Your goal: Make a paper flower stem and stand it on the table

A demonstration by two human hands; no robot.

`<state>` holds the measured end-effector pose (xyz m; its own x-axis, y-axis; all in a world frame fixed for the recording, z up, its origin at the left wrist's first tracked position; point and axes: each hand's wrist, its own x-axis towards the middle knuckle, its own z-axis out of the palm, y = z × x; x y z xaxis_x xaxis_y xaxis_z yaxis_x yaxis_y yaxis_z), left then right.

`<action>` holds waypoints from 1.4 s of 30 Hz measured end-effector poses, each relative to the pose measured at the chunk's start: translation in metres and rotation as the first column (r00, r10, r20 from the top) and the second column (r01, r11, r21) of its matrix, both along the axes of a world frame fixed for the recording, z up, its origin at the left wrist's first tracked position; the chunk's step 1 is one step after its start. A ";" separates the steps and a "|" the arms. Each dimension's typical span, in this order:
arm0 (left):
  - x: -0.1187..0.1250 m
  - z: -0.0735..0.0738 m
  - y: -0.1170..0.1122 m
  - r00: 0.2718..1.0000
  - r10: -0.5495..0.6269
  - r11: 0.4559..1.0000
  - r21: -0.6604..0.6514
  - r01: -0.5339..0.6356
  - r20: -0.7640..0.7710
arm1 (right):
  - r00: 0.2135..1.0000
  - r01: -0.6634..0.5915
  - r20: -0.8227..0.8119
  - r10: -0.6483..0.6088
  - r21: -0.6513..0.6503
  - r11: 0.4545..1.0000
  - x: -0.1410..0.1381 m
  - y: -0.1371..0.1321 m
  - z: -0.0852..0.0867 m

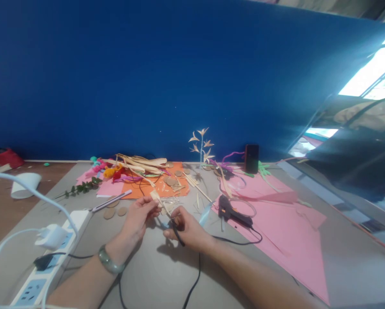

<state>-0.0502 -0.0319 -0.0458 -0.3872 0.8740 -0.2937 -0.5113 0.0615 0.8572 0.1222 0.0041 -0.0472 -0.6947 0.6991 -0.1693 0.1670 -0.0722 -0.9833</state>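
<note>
A pale, dry husk strip [155, 196] is pinched between the thumb and fingers of my left hand [140, 214]. My right hand [187, 227] is closed around black-handled scissors [177, 234], their blades pointing up and left at the strip; the fingers partly hide them. Both hands are close together above the grey table. Just beyond them lie small pale trimmings [174, 200]. A flower stem [201, 150] with several pale, pointed husk blooms stands upright at the back.
A black glue gun [234, 212] rests right of my hands, near pink paper [285, 240]. Orange paper [136, 189] lies under dried husks [140, 163]. At left are a power strip [71, 227], a utility knife [111, 201] and wooden discs [109, 213]. A phone [251, 159] leans against the blue wall.
</note>
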 end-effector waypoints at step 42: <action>0.006 0.003 -0.005 0.999 -0.053 0.998 0.019 0.053 -0.002 | 0.997 0.061 -0.048 -0.063 -0.053 0.997 -0.001 0.003 -0.008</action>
<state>-0.0440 -0.0369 -0.0427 -0.3407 0.8987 -0.2760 -0.5066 0.0718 0.8592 0.1210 0.0072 -0.0550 -0.6589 0.7322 -0.1724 0.1116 -0.1315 -0.9850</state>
